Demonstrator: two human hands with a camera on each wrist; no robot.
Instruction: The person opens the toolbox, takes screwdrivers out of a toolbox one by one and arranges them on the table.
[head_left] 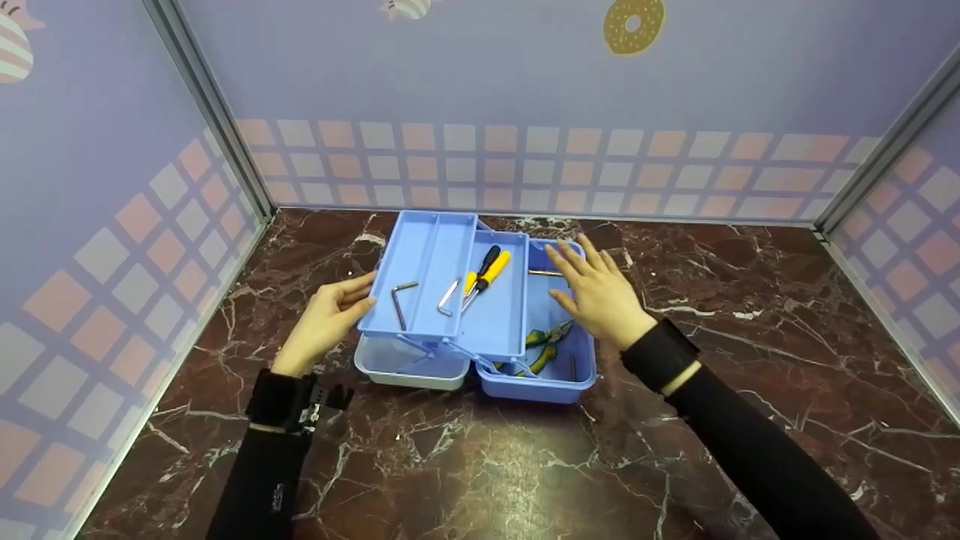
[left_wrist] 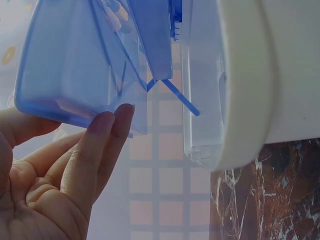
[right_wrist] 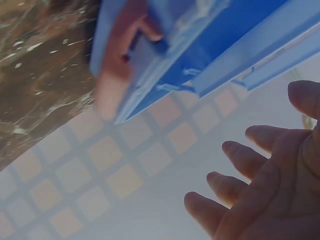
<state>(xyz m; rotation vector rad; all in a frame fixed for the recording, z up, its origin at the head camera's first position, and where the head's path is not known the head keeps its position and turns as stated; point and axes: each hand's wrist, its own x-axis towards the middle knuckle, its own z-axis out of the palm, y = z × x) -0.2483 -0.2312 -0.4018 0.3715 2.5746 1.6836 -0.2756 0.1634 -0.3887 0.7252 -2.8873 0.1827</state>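
A blue toolbox stands unfolded on the table, its tiered trays spread to the left. My left hand pinches the left edge of the upper tray, its fingers at the tray's outer side in the left wrist view. Two hex keys, one dark and one silvery, lie in that tray. In the lower tray are yellow-and-black screwdrivers. My right hand is spread over the right side of the base, holding nothing. Green-and-yellow pliers lie in the base.
A whitish translucent lid lies folded out under the trays at the left. Patterned panels enclose the marble-look table at the back and both sides. Thin metal pieces also lie inside the base.
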